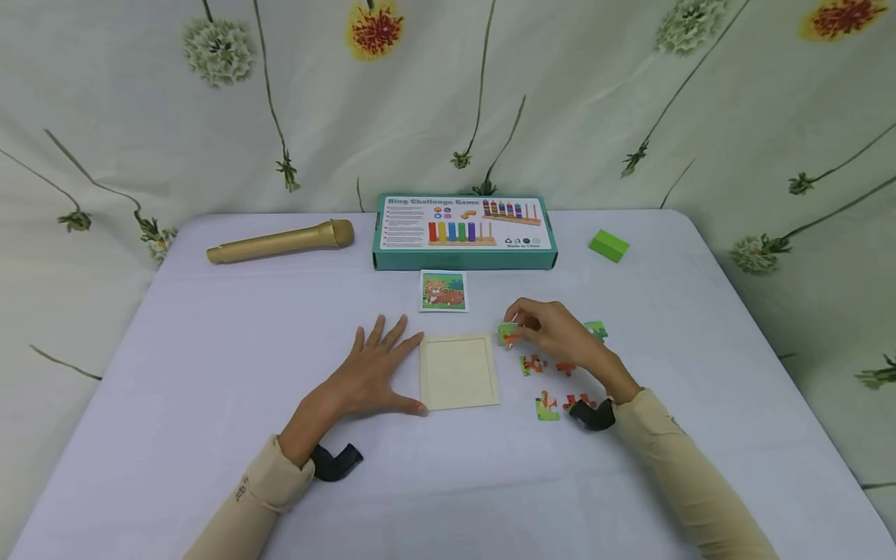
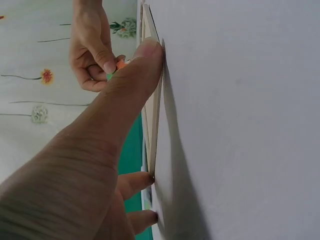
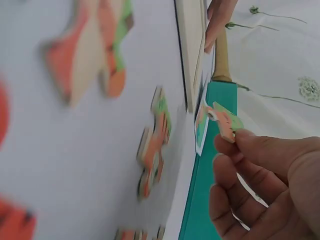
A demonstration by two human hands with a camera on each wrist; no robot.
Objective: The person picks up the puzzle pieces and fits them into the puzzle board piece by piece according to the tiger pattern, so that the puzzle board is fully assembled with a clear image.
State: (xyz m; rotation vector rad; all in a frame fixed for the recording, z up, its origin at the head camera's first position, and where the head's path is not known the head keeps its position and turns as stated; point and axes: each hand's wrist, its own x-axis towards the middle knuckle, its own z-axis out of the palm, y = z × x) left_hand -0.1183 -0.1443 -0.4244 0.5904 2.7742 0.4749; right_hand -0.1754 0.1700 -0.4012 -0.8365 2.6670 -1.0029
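Wooden tray (image 1: 458, 372) steadied by flat left hand (image 1: 374, 377); right hand (image 1: 553, 330) pinches puzzle piece (image 1: 507, 334).

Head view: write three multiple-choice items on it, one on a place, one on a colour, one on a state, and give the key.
1. Where does the picture card lie?
A. between the teal box and the wooden tray
B. left of the gold microphone
C. inside the tray

2. What colour is the block at the far right?
A. red
B. green
C. blue

3. What is the right hand doing?
A. lying flat
B. gripping the microphone
C. pinching a puzzle piece

Key: A, the card sits between box and tray; B, the block is green; C, the fingers pinch a piece.
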